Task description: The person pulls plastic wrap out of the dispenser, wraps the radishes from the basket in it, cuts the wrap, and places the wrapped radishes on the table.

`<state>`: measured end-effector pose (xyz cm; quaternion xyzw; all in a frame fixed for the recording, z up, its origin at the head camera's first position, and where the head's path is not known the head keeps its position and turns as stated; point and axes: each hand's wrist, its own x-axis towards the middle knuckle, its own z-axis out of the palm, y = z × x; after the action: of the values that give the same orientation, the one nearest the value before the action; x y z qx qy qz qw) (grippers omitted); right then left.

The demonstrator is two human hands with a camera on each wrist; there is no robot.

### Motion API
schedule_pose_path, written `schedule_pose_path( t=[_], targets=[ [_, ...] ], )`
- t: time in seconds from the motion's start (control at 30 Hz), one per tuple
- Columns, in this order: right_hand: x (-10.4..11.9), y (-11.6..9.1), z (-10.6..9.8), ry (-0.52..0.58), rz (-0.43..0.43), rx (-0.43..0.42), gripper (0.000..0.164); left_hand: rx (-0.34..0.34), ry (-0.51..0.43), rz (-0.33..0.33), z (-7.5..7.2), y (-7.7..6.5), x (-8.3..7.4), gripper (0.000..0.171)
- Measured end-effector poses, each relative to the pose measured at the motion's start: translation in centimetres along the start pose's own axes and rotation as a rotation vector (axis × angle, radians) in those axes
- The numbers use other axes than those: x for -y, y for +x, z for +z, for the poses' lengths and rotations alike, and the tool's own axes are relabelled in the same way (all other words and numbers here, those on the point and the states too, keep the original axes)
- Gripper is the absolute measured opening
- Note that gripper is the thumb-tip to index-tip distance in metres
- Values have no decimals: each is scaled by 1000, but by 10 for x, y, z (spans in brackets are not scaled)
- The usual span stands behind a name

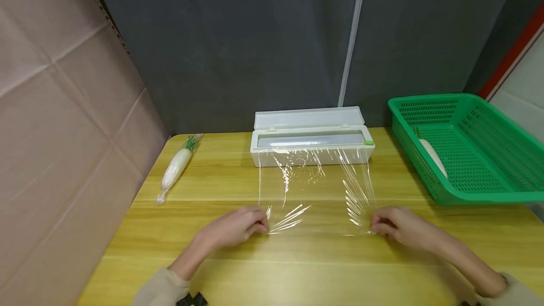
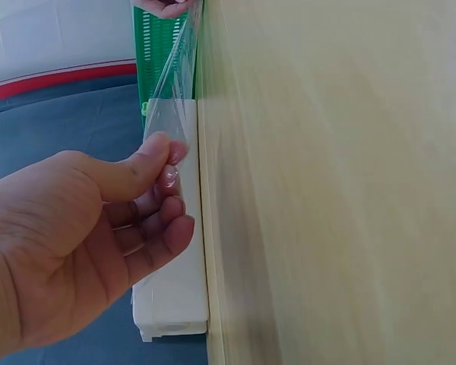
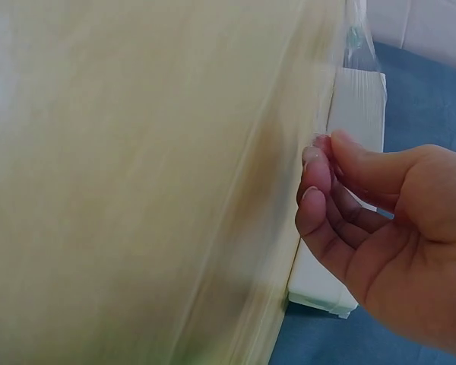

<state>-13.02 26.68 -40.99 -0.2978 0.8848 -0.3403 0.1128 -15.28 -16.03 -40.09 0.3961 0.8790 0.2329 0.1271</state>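
A sheet of clear plastic wrap [image 1: 316, 202] stretches over the table from a white wrap dispenser box [image 1: 312, 157] whose lid is raised. My left hand [image 1: 238, 225] pinches the sheet's near left corner between thumb and forefinger. At the near right corner, my right hand [image 1: 403, 228] pinches the film the same way. Creases fan out from both grips. Seen from the left wrist, the left hand [image 2: 99, 228] has a bit of film bunched at its fingertips. In the right wrist view the right hand [image 3: 387, 220] grips its corner in front of the white box.
A white radish [image 1: 176, 166] with green stems, wrapped in film, lies at the table's left. To the right stands a green plastic basket [image 1: 480, 197] with another white radish [image 1: 433, 157] inside. A dark grey panel [image 1: 238, 46] rises behind the wooden table [image 1: 306, 277].
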Motion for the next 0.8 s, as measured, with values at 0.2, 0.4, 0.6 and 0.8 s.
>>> schedule_pose_path(
  t=[0.2,0.4,0.6,0.8],
  targets=[
    [0,3,1,31,88,5,12,51,13,-24,3,4,1,9],
    [1,5,1,21,103,-37,3,52,24,-25,4,6,2,9],
    [1,8,3,-103,44,-85,10,43,39,-15,7,7,2,11],
    [0,10,2,-128,16,-60,16,2,70,-29,11,10,1,12]
  ],
)
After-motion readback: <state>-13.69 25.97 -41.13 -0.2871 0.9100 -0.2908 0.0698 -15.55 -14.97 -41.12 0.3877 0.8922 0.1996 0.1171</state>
